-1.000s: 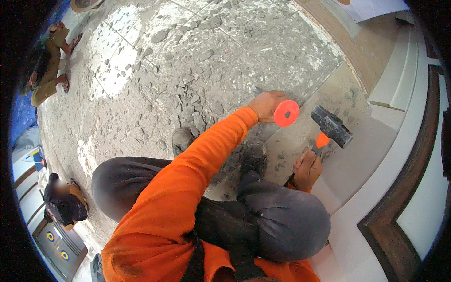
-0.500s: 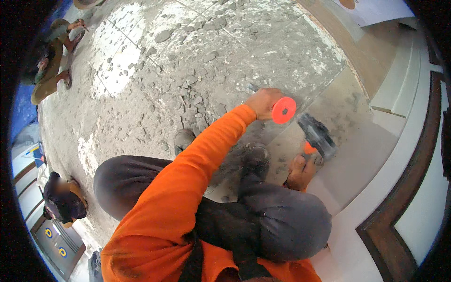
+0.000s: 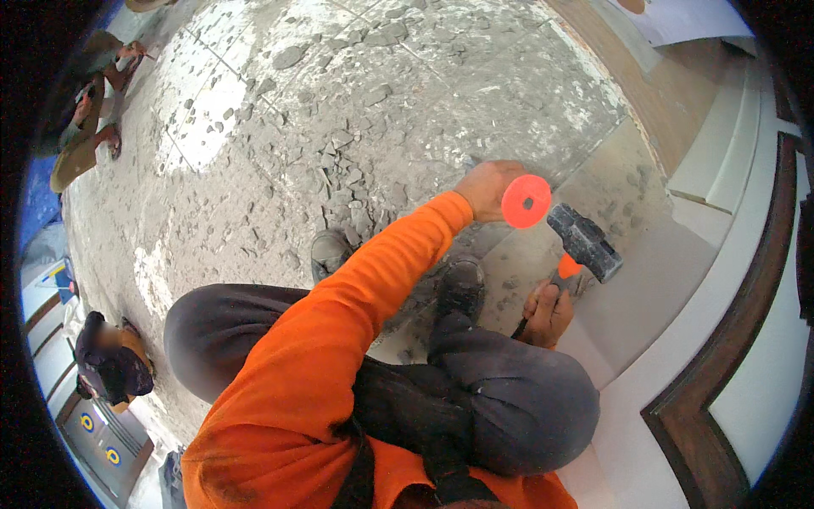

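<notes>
My left hand (image 3: 490, 188) is wrapped round a chisel fitted with a round orange hand guard (image 3: 514, 204). The chisel's blade end (image 3: 471, 161) shows just past my fingers, low over the rough grey floor; whether it touches is unclear. Beside my right knee, my right hand (image 3: 547, 316) grips a club hammer (image 3: 585, 243) by its handle, which has an orange collar below the dark, dusty head. That head is close to the guard but apart from it. Under both tools, a smoother tile (image 3: 585, 187) borders the scraped, chipped surface.
Broken mortar chips (image 3: 343, 174) lie scattered ahead of my shoes (image 3: 462, 288). White panelling with dark trim (image 3: 691, 416) runs along my right. Another person (image 3: 85, 140) crouches at the far left, and a second person (image 3: 114, 360) is at the lower left.
My left hand and the chisel have shifted slightly right. The hammer head, blurred before, is now sharp and a little farther right. Both hands keep their hold.
</notes>
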A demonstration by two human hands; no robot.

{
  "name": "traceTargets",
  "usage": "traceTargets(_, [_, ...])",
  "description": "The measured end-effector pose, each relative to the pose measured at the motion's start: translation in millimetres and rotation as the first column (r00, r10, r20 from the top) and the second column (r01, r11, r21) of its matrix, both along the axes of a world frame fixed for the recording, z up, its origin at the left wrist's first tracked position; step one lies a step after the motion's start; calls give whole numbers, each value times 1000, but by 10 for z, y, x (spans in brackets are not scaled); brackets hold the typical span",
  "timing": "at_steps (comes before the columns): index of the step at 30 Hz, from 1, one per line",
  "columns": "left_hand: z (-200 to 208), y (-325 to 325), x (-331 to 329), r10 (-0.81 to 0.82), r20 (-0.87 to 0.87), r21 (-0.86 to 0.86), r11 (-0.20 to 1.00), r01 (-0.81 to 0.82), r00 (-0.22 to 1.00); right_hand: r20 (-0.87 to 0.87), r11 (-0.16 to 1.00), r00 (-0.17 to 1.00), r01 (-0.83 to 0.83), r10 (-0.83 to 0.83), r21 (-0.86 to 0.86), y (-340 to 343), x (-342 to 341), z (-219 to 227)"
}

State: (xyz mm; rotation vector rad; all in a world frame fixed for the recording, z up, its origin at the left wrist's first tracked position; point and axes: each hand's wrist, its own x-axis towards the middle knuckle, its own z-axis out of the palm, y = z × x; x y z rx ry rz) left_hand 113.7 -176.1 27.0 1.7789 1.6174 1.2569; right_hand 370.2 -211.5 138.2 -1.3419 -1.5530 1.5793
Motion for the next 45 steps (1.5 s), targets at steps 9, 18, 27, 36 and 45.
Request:
traceTargets(9, [-12,-56,-134,51,13,-19,999,-51,999,-22,996,998,-63,64,60,25,-15,-49])
traceTargets(18, [57,22,-142,122,77,-150,983,-109,990,416,863,891,-347,181,367,202,67,-288])
traceTargets(27, [34,58,-101,136,77,-54,990,-132,988,239,921,966,-182,102,345,232,229,-554])
traceTargets(36, [110,-69,-179,144,33,-39,989,-142,989,-154,997,987,50,-40,61,178,-138,-121])
traceTargets(45, [-62,-171,428,-405,-73,-479,816,324,911,171,998,983,65,-68,18,146,104,-124])
